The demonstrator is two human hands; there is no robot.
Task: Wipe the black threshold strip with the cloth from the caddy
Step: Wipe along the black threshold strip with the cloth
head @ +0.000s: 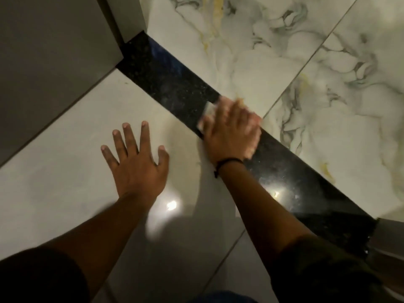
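Observation:
The black speckled threshold strip [175,84] runs diagonally across the floor from the upper left door frame to the lower right. My right hand [232,130] presses flat on a pale cloth [207,114] on the middle of the strip; it is motion-blurred, and only the cloth's left edge peeks out beyond the fingers. A dark cord sits on that wrist. My left hand [136,165] lies flat with fingers spread on the plain glossy tile, left of the strip, holding nothing. The caddy is not in view.
A grey door frame and wall [54,51] fill the upper left. Marbled tiles [306,73] lie beyond the strip, plain glossy tiles [65,160] on my side. A second frame edge [391,237] meets the strip at the lower right.

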